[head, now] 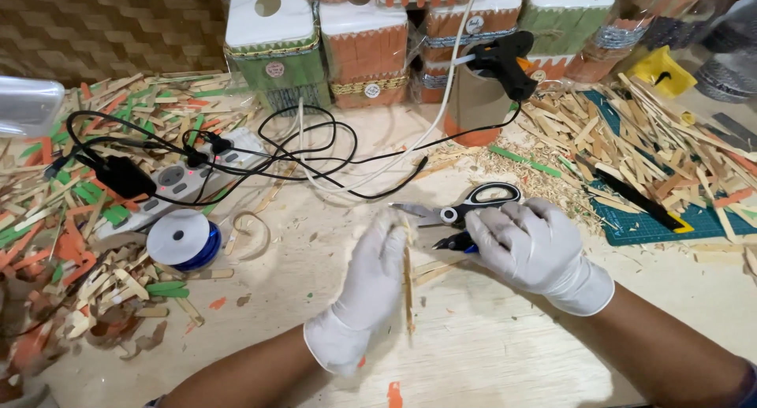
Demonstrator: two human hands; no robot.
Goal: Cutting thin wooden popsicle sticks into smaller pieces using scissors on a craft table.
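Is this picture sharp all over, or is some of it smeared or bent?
Head view: the white-gloved left hand and the thin wooden stick it holds are motion-smeared; the white-gloved right hand is sharper; light is even with soft shadows; the wide lens bows the frame edges.

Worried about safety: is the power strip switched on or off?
On. The power strip shows small red lights glowing on its top, and black plugs sit in it.
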